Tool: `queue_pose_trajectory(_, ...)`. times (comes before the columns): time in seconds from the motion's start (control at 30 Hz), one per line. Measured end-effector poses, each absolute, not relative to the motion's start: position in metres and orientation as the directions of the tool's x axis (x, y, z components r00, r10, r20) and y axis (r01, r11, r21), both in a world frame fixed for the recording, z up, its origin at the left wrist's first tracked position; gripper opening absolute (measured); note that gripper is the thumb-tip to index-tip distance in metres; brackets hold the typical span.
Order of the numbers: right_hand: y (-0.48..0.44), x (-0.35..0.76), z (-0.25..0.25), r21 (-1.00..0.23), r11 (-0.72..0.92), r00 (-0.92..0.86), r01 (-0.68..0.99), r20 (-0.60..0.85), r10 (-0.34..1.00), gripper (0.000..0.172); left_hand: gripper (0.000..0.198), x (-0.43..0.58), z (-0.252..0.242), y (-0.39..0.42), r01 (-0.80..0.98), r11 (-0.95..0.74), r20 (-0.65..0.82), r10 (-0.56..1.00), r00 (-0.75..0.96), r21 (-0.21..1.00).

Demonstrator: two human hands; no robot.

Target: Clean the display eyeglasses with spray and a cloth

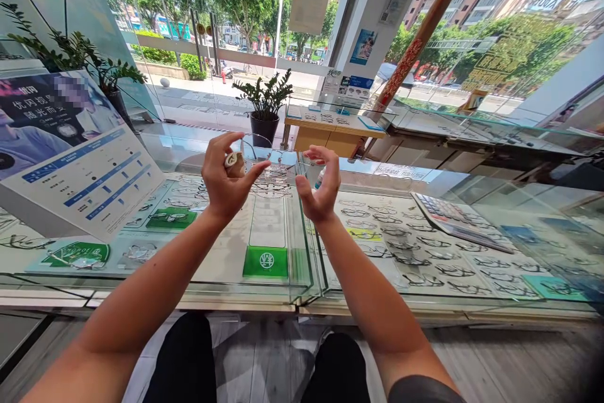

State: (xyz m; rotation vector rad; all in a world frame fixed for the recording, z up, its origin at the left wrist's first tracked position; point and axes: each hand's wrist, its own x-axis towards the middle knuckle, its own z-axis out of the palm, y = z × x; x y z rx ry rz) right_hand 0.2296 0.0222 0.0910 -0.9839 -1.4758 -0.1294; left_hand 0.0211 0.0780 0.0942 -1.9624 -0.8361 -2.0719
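Observation:
Raised over the glass counter, my left hand (224, 183) is closed, with thumb and index finger at the rim of a pair of clear-lensed eyeglasses (257, 141). A rolled beige cloth (234, 165) is tucked in the same hand's curled fingers. My right hand (323, 192) is level with it, at the other side of the eyeglasses, thumb and index finger curved apart. A small white and teal bottle (320, 178) shows inside its curled fingers, partly hidden. Whether the right fingertips touch the eyeglasses is hard to make out against the glass behind.
Under the glass countertop (309, 252) lie rows of eyeglass frames (401, 242) and a green card (265, 261). A folded display board (80, 170) stands at left, a keypad-like printed board (460, 224) at right. Beyond are a potted plant (264, 107) and a wooden cabinet (330, 132).

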Motion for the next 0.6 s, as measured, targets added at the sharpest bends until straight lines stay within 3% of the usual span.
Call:
queue_pose_trajectory(0.13,0.0221,0.2241,0.0836,-0.442,0.613,0.166,0.655,0.876,0.453,0.063,0.065,0.0221,0.0949,0.0779,0.462,-0.831,0.951,0.26,-0.17,0.31)
queue_pose_trajectory(0.33,0.0204,0.2222,0.0848,-0.514,0.579,0.203,0.633,0.832,0.517,0.057,0.065,0.0238,0.0923,0.0785,0.441,-0.825,0.935,0.292,-0.203,0.353)
queue_pose_trajectory(0.6,0.0212,0.2216,0.087,-0.439,0.561,0.196,0.702,0.876,0.441,0.047,0.062,0.024,0.0908,0.08,0.459,-0.821,0.94,0.282,-0.193,0.341)
